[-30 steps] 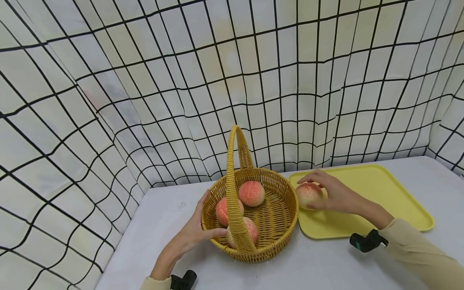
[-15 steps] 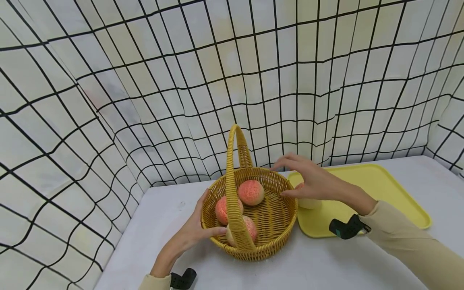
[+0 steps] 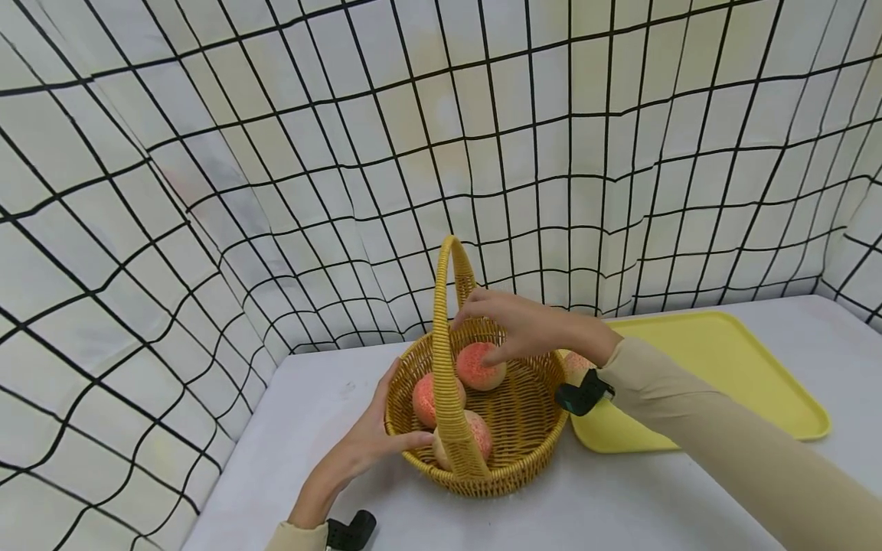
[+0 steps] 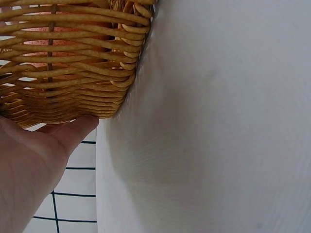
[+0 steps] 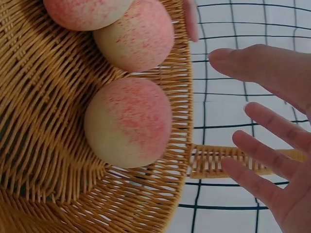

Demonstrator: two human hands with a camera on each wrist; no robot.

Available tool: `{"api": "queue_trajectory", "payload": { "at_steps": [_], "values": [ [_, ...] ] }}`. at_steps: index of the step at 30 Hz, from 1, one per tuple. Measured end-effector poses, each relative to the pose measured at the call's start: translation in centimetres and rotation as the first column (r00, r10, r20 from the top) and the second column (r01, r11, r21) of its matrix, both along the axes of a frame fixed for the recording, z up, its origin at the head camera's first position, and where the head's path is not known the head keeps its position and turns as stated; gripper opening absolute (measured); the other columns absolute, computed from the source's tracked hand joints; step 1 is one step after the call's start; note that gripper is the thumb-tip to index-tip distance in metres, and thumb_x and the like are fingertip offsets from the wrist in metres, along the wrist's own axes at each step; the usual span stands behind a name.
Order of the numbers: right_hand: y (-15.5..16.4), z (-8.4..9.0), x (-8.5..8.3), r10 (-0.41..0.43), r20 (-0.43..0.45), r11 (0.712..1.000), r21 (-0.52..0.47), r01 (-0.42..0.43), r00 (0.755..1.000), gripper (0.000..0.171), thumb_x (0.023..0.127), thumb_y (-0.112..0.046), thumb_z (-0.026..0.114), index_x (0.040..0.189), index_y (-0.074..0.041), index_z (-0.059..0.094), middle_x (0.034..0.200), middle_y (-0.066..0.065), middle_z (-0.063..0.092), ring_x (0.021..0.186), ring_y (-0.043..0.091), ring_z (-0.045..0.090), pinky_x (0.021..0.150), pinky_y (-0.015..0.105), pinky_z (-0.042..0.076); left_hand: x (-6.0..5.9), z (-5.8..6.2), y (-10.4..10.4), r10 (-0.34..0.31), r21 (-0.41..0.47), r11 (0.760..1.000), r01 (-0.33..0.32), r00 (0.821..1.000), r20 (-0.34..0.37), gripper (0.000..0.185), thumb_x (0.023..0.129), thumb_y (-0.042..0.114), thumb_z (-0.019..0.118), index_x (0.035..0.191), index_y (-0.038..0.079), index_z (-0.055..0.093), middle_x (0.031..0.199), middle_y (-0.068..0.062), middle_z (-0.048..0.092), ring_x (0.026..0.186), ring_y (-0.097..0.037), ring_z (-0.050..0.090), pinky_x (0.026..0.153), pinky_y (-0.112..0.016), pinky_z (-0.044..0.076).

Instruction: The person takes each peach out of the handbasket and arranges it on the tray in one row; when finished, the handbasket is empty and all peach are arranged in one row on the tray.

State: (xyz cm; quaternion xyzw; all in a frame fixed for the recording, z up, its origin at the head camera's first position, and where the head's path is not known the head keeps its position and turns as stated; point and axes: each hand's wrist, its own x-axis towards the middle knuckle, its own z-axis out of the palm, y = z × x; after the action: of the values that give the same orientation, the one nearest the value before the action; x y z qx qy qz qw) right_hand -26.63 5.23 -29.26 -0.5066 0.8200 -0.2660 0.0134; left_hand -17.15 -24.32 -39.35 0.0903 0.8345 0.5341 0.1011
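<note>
A woven yellow basket (image 3: 524,428) with a tall handle (image 3: 446,337) stands on the white table (image 3: 620,497). Three pink peaches lie in it: one at the back (image 3: 475,371), one at the left (image 3: 423,402), one at the front (image 3: 475,436). My left hand (image 3: 375,440) grips the near left rim, thumb hooked over the edge; the left wrist view shows it against the basket wall (image 4: 68,63). My right hand (image 3: 492,329) hovers above the back peach (image 5: 129,121), fingers (image 5: 262,150) spread and holding nothing. Another peach (image 3: 575,366) sits on the yellow tray (image 3: 730,383), partly hidden by my right sleeve.
A white cloth with a black grid (image 3: 276,153) walls in the table at the back and on both sides. The tray lies right of the basket, touching it or nearly so. Bare tabletop (image 4: 209,121) extends in front of the basket.
My right hand let go of the peach on the tray and moved left, up over the basket to the back peach. The left hand and basket stayed put.
</note>
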Motion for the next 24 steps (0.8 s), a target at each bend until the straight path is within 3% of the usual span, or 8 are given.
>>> {"api": "queue_trajectory", "payload": {
  "at_steps": [7, 14, 24],
  "values": [
    [-1.4, -2.2, -0.6, -0.034, 0.113, 0.991, 0.132, 0.020, 0.993, 0.051, 0.085, -0.006, 0.085, 0.132, -0.006, 0.068, 0.138, 0.012, 0.055, 0.128, 0.030, 0.054, 0.107, 0.046, 0.048, 0.2, 0.2, 0.0, 0.013, -0.032, 0.999, -0.013, 1.000, 0.008, 0.130, 0.081, 0.034, 0.091, 0.169, 0.026, -0.004, 0.173, -0.020, 0.011, 0.156, -0.043, 0.023, 0.122, -0.060, 0.027],
    [-2.1, -4.0, -1.2, -0.072, 0.093, 0.980, 0.192, 0.053, 0.993, 0.047, 0.084, -0.014, 0.086, 0.128, -0.008, 0.072, 0.129, 0.008, 0.059, 0.119, 0.024, 0.058, 0.102, 0.041, 0.051, 0.2, 0.2, 0.1, 0.029, -0.047, 0.998, -0.028, 0.999, 0.016, 0.130, 0.080, 0.037, 0.092, 0.169, 0.026, -0.002, 0.172, -0.021, 0.013, 0.157, -0.043, 0.018, 0.122, -0.063, 0.023],
    [-2.8, -4.7, -1.8, -0.094, 0.119, 0.975, 0.212, 0.067, 0.988, 0.051, 0.080, -0.011, 0.087, 0.130, -0.008, 0.072, 0.126, 0.008, 0.060, 0.109, 0.020, 0.057, 0.094, 0.036, 0.051, 0.0, 0.0, 0.0, 0.028, -0.035, 0.999, -0.028, 1.000, 0.008, 0.131, 0.079, 0.036, 0.092, 0.169, 0.025, -0.002, 0.172, -0.022, 0.015, 0.155, -0.043, 0.024, 0.122, -0.061, 0.025]
  ]
}}
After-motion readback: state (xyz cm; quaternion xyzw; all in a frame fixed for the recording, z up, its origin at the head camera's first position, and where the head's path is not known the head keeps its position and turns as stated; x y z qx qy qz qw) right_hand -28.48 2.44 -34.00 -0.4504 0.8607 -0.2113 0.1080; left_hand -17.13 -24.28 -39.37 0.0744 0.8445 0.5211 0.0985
